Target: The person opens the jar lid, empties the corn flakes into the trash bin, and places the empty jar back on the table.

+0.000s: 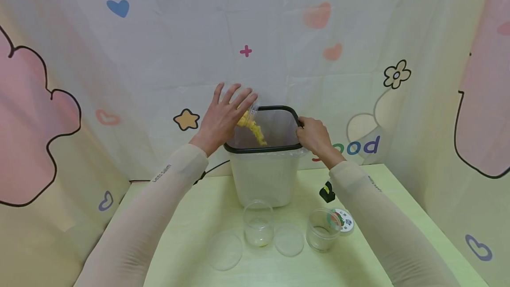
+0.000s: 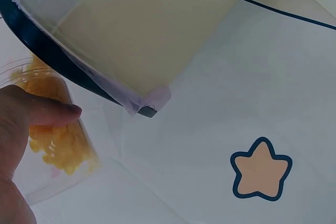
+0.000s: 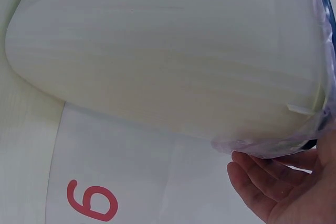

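My left hand (image 1: 221, 121) grips a clear plastic jar (image 1: 254, 108), tipped over the mouth of a white trash bin (image 1: 263, 176) with a black rim. Yellow crumbly pieces (image 1: 258, 134) spill from the jar into the bin. In the left wrist view, the thumb (image 2: 50, 113) presses along the jar's side, and plenty of yellow pieces (image 2: 58, 153) show inside it. My right hand (image 1: 314, 136) holds the bin's rim at the right side. Its fingers curl under the edge, against a thin plastic liner (image 3: 257, 148) folded over the rim.
On the table (image 1: 191, 216), in front of the bin, stand a clear jar (image 1: 259, 229) and another clear jar (image 1: 322, 236). Two clear lids (image 1: 225, 250) lie flat near them. A printed round lid (image 1: 345, 221) and a small black item (image 1: 327, 192) are at right. Patterned curtain (image 1: 179, 56) surrounds the table.
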A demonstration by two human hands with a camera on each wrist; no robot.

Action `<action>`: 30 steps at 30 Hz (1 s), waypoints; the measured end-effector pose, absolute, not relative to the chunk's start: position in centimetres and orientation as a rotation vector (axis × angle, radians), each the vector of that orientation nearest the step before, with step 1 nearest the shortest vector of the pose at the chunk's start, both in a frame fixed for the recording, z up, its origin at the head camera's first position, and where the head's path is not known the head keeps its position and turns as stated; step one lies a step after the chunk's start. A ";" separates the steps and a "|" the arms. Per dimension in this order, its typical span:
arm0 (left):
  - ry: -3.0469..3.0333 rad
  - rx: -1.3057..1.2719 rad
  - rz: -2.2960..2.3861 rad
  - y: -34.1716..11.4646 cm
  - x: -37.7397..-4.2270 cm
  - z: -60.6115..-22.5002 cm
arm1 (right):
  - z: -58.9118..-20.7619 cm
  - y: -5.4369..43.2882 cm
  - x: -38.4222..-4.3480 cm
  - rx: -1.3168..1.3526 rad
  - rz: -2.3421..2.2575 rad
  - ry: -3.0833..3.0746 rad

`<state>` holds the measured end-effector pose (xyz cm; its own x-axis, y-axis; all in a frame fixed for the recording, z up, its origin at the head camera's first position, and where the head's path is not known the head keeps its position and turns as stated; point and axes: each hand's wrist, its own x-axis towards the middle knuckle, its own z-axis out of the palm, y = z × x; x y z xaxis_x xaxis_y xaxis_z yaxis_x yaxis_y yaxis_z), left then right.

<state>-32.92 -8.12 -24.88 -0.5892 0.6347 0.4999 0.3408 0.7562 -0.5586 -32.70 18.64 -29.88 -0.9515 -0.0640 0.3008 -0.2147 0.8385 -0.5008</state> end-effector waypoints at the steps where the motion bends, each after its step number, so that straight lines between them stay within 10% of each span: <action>1: -2.239 -0.727 0.539 -8.1 -32.9 -24.9 | -29.9 18.6 -32.7 0.211 0.793 -2.747; 30: -2.190 -0.760 0.646 -7.9 -32.9 -24.7 | -29.8 18.6 -32.8 0.202 0.789 -2.749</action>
<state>-32.89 -7.93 -24.68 -0.5678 0.6807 0.4628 0.3206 0.7007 -0.6373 -32.83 18.59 -29.84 -0.9530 -0.0581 0.2974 -0.2071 0.8415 -0.4990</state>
